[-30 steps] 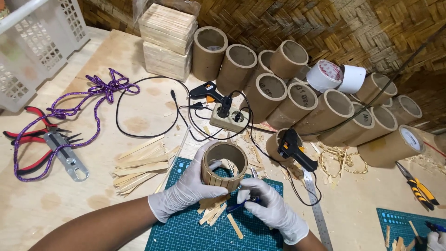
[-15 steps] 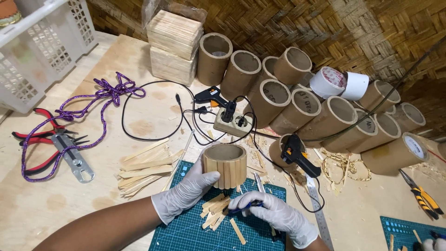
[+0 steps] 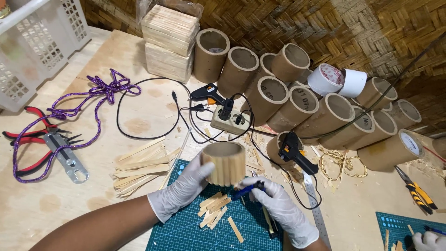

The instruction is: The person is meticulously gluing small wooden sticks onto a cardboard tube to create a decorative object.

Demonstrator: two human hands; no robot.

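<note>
Craft bench, woven-wall room

Plywood table [image 3: 93, 204] below woven wall [image 3: 371, 28]; green cutting mat [image 3: 195, 237]. Left hand [image 3: 179, 190] grips upright stick-clad tube [image 3: 224, 162] over mat. Right hand [image 3: 281, 204] closed around blue-handled tool [image 3: 248, 189], just beside tube

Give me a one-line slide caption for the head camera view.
Gloved left hand steadies a stick-clad tube on a green mat while the right hand holds a blue tool.

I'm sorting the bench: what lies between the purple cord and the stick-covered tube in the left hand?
In the head view, a loose pile of flat wooden sticks lies between the purple cord and the stick-covered tube.
</note>
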